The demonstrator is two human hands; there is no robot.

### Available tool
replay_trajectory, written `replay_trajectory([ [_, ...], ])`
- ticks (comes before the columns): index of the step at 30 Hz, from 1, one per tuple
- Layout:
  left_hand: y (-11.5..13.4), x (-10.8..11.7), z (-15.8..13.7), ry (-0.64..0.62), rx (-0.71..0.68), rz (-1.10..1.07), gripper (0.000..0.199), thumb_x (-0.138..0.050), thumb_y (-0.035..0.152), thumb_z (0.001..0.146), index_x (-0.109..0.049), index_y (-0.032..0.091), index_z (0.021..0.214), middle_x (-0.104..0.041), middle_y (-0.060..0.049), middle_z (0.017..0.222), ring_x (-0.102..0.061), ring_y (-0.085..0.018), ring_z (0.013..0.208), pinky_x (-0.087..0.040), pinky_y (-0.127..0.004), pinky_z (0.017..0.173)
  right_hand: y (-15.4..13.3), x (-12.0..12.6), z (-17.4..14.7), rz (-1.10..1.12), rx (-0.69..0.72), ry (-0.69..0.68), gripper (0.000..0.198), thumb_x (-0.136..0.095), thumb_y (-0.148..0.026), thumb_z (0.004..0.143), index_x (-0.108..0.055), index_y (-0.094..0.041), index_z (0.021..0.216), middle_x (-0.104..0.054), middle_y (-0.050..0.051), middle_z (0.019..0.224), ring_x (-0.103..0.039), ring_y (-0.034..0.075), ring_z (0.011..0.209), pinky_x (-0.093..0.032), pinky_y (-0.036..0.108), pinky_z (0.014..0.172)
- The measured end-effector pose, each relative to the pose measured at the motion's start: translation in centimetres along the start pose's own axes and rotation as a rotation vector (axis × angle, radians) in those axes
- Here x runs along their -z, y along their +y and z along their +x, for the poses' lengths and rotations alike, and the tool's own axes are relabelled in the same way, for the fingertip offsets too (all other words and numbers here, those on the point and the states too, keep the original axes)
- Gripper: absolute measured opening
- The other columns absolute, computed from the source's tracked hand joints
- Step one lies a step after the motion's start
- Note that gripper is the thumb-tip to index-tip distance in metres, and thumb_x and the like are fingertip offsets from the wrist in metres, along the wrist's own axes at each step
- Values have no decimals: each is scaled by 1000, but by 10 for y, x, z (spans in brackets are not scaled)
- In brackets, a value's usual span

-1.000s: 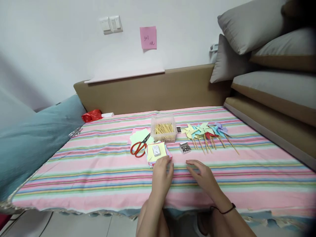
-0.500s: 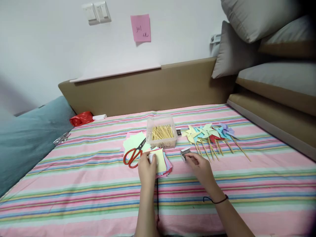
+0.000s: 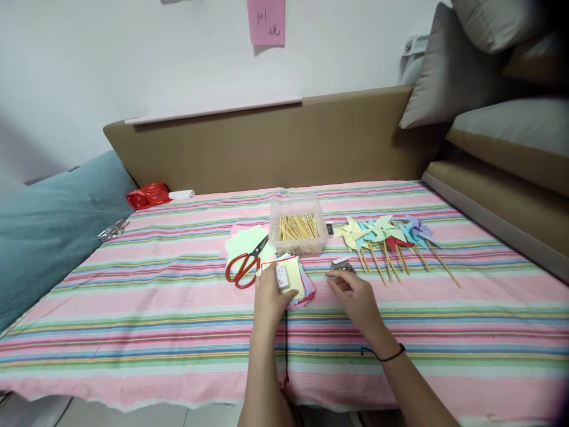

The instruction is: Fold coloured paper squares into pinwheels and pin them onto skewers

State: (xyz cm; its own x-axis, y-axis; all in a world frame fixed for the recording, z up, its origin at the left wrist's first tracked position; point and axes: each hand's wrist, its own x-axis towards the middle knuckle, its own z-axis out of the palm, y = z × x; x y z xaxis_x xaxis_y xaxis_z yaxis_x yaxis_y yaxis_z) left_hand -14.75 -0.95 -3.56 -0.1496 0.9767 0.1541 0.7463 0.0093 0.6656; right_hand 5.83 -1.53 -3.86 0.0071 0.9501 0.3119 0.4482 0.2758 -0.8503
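Left hand (image 3: 269, 299), thumb spread, rests on the paper stack (image 3: 293, 276); right hand (image 3: 361, 299) curls by the small box (image 3: 344, 265), grip unclear.

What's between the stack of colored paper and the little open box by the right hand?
In the head view, just striped cloth shows between the stack and the little box, except that fingertips of the right hand poke into the gap.

Your right hand (image 3: 358, 296) is blocking part of the small open box (image 3: 342, 261), and the top grey pillow (image 3: 495, 22) runs off the frame.
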Motion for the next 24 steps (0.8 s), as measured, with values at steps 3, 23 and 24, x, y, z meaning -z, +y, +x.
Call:
replay_trajectory([
  [3,-7,1,2,-23,4,-75,64,-71,17,64,-50,14,124,-59,-14,123,-51,-31,114,-39,-45,97,-8,-15,1,18,138,-64,18,-55,-28,86,-70,-20,92,-71,9,98,-64,24,92,-54,37,77],
  [23,-8,0,5,-24,58,-280,55,-76,14,57,-59,20,110,-65,-8,103,-61,-24,92,-47,-41,83,-19,-54,4,74,5,-86,33,-58,-18,77,-61,-19,109,-71,9,100,-65,21,85,-53,33,71],
  [24,-8,0,5,-24,68,-297,55,-76,15,57,-60,19,109,-65,-8,102,-61,-24,92,-47,-40,82,-20,-55,4,80,-11,-98,34,-58,-19,77,-60,-19,110,-71,8,98,-65,21,82,-53,32,69],
])
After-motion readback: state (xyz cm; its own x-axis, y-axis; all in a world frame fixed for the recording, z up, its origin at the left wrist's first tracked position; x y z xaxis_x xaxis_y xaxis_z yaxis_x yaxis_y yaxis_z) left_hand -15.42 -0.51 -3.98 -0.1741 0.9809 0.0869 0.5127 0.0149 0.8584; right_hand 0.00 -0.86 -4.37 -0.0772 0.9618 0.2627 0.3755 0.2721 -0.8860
